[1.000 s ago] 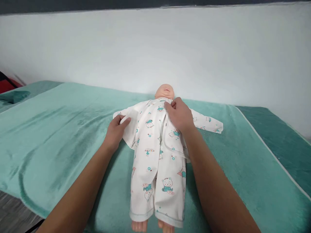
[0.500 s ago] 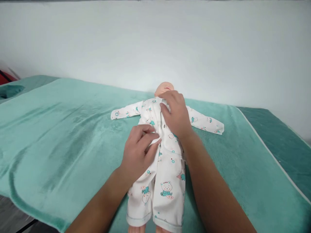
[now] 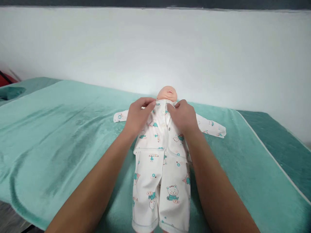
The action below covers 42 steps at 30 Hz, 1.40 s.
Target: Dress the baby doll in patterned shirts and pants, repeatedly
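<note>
A baby doll [image 3: 167, 92] lies on its back, its head at the far end. It wears a white shirt [image 3: 152, 134] with animal prints and matching white trousers [image 3: 149, 187]. The shirt's two front halves meet down the middle, with a snap showing on the right half. My left hand [image 3: 141, 113] is at the collar on the left, thumb and fingertips closed on the cloth. At the right side of the neck opening, my right hand [image 3: 183, 115] pinches the shirt's front edge. Its fingertips are partly hidden behind the hand.
Beneath the doll a light green plush blanket [image 3: 73, 136] covers the table. Darker green cloth [image 3: 274, 139] shows at the right and far left. A white wall [image 3: 155, 48] stands behind the table. Something red [image 3: 6, 79] is at the far left edge.
My left hand has let go of the shirt's lower front edge and moved up to the collar. The left half now lies flatter. My right hand stays near the neck; the view has tilted up slightly.
</note>
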Tool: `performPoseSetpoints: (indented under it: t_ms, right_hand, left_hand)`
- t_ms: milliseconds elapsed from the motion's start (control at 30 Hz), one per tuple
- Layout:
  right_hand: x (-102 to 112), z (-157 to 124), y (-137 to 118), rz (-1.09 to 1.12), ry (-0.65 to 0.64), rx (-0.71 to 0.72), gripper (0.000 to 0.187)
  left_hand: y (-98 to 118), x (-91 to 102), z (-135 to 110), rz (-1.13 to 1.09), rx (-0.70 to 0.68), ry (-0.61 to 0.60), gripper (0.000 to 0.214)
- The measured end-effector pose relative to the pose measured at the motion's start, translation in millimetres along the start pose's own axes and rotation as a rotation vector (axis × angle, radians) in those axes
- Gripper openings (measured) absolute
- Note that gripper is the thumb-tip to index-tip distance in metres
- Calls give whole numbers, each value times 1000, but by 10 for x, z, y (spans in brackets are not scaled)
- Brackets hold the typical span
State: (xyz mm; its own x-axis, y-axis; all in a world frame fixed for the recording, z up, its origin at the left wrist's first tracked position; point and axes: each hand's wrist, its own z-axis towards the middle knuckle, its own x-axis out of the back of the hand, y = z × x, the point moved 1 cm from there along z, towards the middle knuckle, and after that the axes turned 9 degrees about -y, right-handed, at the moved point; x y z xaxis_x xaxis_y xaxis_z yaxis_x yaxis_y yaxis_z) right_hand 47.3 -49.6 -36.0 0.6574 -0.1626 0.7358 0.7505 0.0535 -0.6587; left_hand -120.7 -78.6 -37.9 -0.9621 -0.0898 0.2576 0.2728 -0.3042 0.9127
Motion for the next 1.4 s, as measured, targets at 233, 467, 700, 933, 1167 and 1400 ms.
performPoseSetpoints:
  t_ms: [233,467,700,933,1167,1400]
  right_hand:
    - [34,181,129,79,-61,-38,18]
    - [12,270,171,467,46,85,9]
    - [-38,267,198,705,-74,78,11]
    - [-23,202,204,794,-168,79,16]
    - [-32,199,189,744,-205,59,22]
    - [12,153,137,646,-333,114,16]
  left_hand:
    - [-142,-415,688,243,54,-152,8]
    - [-99,-403,617,-120,123,-103,6]
    - [-110,-481,588,-268,107,-96,8]
    - [-167,-471,576,-225,91,-158,5]
    - [-156,-465,562,-218,116,-159,4]
    - [-119,-465,558,-66,144,-169,18]
